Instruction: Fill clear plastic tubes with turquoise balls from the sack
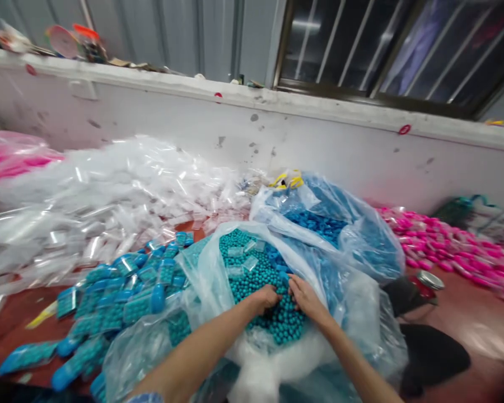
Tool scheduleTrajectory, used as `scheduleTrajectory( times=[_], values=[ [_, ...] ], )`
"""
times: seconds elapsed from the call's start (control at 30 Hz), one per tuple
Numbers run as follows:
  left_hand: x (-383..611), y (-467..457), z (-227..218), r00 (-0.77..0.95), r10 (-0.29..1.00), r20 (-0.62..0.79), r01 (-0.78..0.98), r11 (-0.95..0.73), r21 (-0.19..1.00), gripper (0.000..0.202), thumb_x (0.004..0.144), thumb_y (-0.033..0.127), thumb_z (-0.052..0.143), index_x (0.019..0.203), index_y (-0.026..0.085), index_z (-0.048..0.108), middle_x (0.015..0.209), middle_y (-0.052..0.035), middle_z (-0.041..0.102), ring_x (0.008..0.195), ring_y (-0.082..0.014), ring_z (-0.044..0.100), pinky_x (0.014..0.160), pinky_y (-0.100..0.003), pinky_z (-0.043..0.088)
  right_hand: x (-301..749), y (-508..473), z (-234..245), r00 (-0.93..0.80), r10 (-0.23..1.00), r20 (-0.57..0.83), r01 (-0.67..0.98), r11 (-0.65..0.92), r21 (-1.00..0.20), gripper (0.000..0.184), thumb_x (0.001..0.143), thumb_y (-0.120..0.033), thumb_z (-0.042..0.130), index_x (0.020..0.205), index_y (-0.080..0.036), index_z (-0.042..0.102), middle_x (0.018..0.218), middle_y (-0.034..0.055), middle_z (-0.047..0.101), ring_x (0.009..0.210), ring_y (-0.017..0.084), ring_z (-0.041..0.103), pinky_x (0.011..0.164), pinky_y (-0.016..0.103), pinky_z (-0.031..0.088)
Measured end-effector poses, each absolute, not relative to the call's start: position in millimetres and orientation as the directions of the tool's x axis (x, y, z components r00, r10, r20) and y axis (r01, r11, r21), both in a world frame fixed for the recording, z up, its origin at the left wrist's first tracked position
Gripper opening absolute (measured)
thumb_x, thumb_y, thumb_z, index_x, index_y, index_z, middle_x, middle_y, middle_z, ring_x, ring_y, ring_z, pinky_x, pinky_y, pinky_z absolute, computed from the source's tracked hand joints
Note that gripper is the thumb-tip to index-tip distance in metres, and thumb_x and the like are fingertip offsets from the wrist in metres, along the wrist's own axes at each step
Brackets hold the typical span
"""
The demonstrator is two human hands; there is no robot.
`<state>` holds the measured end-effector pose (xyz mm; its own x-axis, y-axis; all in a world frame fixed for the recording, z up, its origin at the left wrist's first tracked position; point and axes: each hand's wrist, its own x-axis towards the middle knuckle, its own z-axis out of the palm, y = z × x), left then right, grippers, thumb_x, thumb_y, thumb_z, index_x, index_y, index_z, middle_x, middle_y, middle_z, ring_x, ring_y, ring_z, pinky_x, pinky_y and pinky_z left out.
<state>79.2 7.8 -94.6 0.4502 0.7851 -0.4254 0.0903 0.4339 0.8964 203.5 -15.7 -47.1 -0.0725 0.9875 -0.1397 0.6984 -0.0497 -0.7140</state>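
A large clear plastic bag (212, 252) stands open in front of me, full of small round teal beads (258, 274). My left hand (269, 298) is sunk among the beads with its fingers curled; what they close on is hidden. Beside it, my right hand (301, 295) has bent fingers closed at a small blue piece (283, 275), too blurred to name. Several small clear packets (243, 263) lie on top of the beads. Left of the bag, blue-ended clear packs filled with teal beads (138, 308) are heaped on the floor.
Behind stands another bag holding blue pieces (315, 221). Clear plastic packaging (121, 190) is piled at left. Pink items (449, 246) spread across the right floor, near a metal-lidded jar (429, 280) and a black rounded object (432, 352). A wall ledge (172, 81) runs behind.
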Motion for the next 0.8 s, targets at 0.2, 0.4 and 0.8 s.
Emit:
scheduleTrajectory(
  times=[0.2,0.4,0.8],
  values=[
    [65.7,2.3,-86.5,0.519,0.743,-0.423,-0.079,0.534,0.842,0.018,0.074,0.018,0.056,0.092,0.013,0.055,0.081,-0.0017,0.061,0.074,-0.0114,0.058,0.076,-0.027,0.045,210.7,-18.3,-44.3,0.050,0.970,-0.236,0.397,-0.237,-0.887,0.034,0.078,-0.025,0.035,0.108,-0.018,0.049,0.066,-0.0014,0.053,0.055,0.014,0.055,0.045,0.024,0.046],
    [52.7,-1.0,-76.4,0.477,0.812,-0.335,-0.184,0.465,0.866,0.029,0.055,0.028,0.068,0.077,0.013,0.056,0.071,-0.0008,0.057,0.067,-0.0122,0.054,0.071,-0.026,0.042,210.6,-22.9,-48.5,-0.026,0.990,-0.139,0.468,-0.111,-0.877,0.040,0.080,-0.026,0.033,0.116,-0.015,0.046,0.069,0.0006,0.057,0.059,0.016,0.056,0.052,0.028,0.048],
    [45.1,-6.7,-56.6,0.157,0.938,-0.310,0.320,0.249,0.914,0.010,0.058,0.014,0.061,0.066,0.017,0.056,0.069,-0.0003,0.059,0.084,-0.0187,0.055,0.075,-0.026,0.039,206.1,-30.8,-43.9,-0.032,0.992,0.120,0.777,0.100,-0.622,0.038,0.082,-0.021,0.037,0.114,-0.013,0.054,0.112,0.0099,0.059,0.107,0.022,0.051,0.095,0.037,0.036]
  ],
)
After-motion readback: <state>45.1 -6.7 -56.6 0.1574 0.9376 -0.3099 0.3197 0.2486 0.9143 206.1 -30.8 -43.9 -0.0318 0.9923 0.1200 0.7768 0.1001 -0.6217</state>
